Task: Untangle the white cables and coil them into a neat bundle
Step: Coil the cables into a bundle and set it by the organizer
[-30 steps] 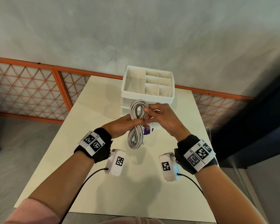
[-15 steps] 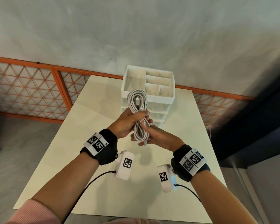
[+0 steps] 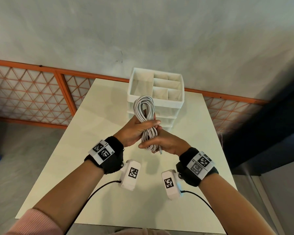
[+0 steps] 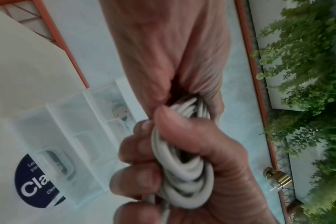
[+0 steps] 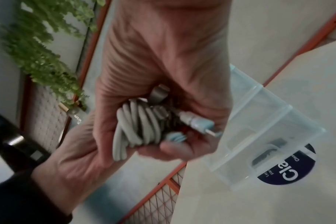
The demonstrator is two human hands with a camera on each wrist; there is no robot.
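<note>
Left hand (image 3: 134, 131) grip curled, right hand (image 3: 166, 143) grip curled below it, wrists close.

One cable coil (image 3: 145, 116), two hands — left (image 3: 134, 131), right (image 3: 166, 141) — one drawer organizer (image 3: 175, 106), one table (image 3: 92, 133).

White cables (image 3: 144, 119) in an upright elongated coil, mid-air, loops up, plug end down

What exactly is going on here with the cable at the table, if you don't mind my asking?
A person is holding a coiled bundle of white cable above a cream table. Their left hand grips its middle, and their right hand grips the lower end, where a connector plug sticks out. The loops look gathered, nothing dangling. A white compartmented plastic organiser on clear drawers stands just behind.
</note>
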